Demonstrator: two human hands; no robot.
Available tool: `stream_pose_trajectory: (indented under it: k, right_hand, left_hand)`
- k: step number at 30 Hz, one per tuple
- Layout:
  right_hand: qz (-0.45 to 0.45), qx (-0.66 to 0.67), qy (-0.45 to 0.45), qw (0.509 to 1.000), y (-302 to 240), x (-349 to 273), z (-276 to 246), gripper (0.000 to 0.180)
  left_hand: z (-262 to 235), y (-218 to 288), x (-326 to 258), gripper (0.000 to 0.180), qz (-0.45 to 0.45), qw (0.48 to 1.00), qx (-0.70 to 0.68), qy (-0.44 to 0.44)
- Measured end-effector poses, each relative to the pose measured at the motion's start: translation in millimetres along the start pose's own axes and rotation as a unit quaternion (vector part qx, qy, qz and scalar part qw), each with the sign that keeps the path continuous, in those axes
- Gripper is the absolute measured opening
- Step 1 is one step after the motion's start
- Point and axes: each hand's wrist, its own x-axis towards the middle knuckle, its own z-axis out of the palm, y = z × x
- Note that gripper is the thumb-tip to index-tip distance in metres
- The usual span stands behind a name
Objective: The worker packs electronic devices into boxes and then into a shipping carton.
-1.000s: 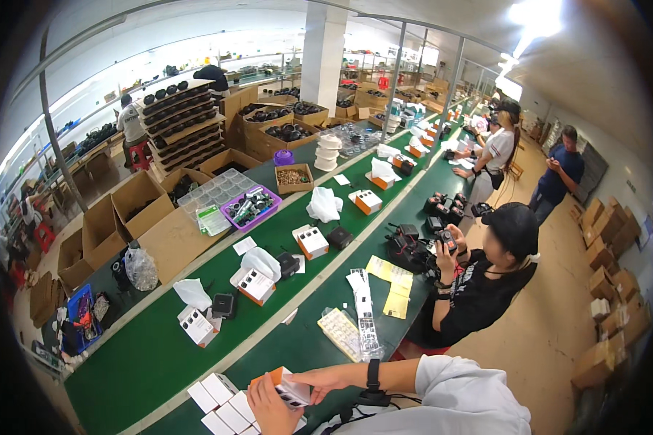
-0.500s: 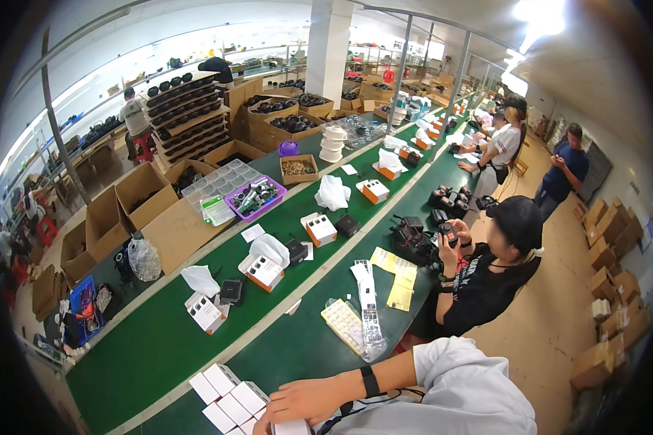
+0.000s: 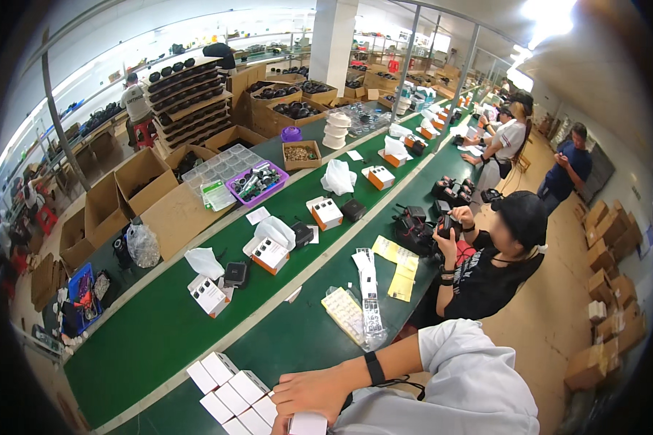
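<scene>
My right hand (image 3: 310, 395) reaches in from the lower right, a black band on its wrist. Its fingers bend over a small white box (image 3: 308, 423) at the lower edge, partly hidden under the palm. Just left of the hand, several plain white boxes (image 3: 228, 397) stand packed side by side in rows on the green table (image 3: 297, 341). The picture's lower edge cuts off the nearest ones. My left hand does not show.
A yellow sticker sheet (image 3: 343, 313) and a label strip in clear plastic (image 3: 370, 297) lie ahead. On the green conveyor belt (image 3: 145, 355) stand printed boxes (image 3: 210, 297), white bags and black cases. At right, a co-worker in a black cap (image 3: 522, 217) handles a black device (image 3: 448, 226).
My right hand has shifted slightly right and now bends over a white box at the lower edge, more of which shows. The co-worker's hands have moved on the black device.
</scene>
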Motion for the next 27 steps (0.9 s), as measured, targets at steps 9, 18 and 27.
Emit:
stream_pose_trajectory:
  k: [9, 18, 27]
  right_hand:
    - [-0.02, -0.059, 0.083, 0.995, -5, -21, 1, 0.049]
    - [0.114, 0.101, 0.047, 0.987, -6, -47, 20, 0.032]
    - [0.178, 0.302, -0.044, 0.936, 36, -69, 74, 0.036]
  left_hand:
    - [11, 4, 13, 0.122, -0.028, 0.996, -0.075, -0.027]
    - [8, -41, -23, 0.112, -0.098, 0.977, -0.179, 0.063]
    - [23, 7, -44, 0.105, -0.156, 0.979, -0.107, 0.076]
